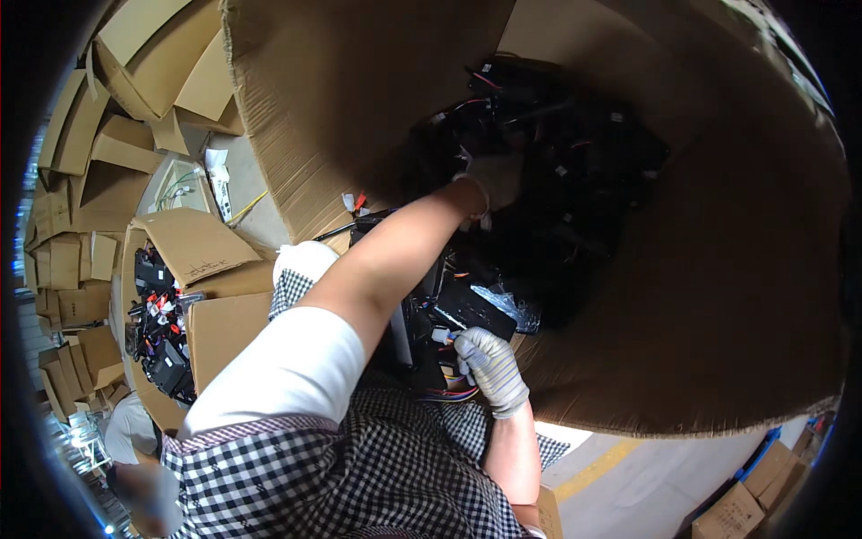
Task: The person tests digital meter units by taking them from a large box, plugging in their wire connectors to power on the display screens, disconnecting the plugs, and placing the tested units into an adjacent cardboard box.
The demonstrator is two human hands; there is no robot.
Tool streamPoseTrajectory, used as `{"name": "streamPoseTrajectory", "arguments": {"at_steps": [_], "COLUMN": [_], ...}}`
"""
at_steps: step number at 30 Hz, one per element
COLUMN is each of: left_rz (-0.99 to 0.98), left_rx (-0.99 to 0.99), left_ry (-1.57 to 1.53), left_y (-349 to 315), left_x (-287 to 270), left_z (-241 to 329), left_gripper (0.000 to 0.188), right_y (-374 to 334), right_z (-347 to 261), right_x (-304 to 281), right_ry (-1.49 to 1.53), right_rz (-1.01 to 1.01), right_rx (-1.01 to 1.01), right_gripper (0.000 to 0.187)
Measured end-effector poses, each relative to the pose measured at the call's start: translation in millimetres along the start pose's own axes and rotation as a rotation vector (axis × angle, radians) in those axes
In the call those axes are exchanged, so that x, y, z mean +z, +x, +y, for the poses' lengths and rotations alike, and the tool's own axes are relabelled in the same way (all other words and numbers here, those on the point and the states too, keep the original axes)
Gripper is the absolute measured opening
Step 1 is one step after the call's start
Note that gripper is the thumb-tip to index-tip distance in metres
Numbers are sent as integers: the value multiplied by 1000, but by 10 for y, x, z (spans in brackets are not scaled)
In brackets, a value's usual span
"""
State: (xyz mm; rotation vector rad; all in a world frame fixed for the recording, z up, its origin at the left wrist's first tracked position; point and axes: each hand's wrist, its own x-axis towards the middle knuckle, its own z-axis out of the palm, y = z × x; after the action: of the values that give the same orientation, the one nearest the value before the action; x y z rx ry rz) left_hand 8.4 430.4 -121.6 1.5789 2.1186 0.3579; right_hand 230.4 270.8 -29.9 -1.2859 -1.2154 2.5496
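Observation:
My left arm stretches into a large cardboard box [296,135]. In its shadow my gloved left hand [496,180] is down among dark electronic units [584,135] with thin wires and small white tags; its fingers are too dark to make out. Close to my body, my right hand [494,370], in a striped knit glove, is closed at a white wire connector [441,335]. Around it lie black units [476,307], a crumpled clear plastic bag [516,310] and coloured wires [449,395].
On the left, an opened carton [238,346] holds more black units with red and white wires [162,310]. Stacked cardboard cartons [81,198] fill the far left. Another person's white sleeve [132,429] shows at lower left. Cartons [732,516] stand lower right, beyond a yellow floor line [597,469].

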Motion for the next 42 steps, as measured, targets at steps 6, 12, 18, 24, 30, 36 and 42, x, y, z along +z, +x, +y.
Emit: {"name": "streamPoseTrajectory", "arguments": {"at_steps": [6,12,18,24,30,36,42], "left_rz": [-95,-307,-266,34,171,-214,49], "left_rx": [51,-73,-135,-62,-99,12,332], "left_ry": [-27,-20,-287,162,234,-1636,-1392], "left_y": [-1384,-2697,-3170,-3249,-3285,-3846,-4031], "left_x": [-101,-426,-237,-450,-864,-1314,-1105], "left_z": [75,24,-84,-237,-428,-129,31], "left_gripper": [35,56,46,29,34,53,50], "right_y": [-9,-218,-584,-1014,-1278,-1311,-1212], "right_z": [57,175,466,877,778,666,549], "right_x": [-2,124,403,662,839,1060,1122], "right_ry": [-93,-224,-377,278,364,210,127], "right_rz": [-29,-156,-38,180,87,138,199], "right_rx": [-43,-48,-84,-276,-355,-358,-519], "right_gripper": [15,18,23,22,28,30,37]}}
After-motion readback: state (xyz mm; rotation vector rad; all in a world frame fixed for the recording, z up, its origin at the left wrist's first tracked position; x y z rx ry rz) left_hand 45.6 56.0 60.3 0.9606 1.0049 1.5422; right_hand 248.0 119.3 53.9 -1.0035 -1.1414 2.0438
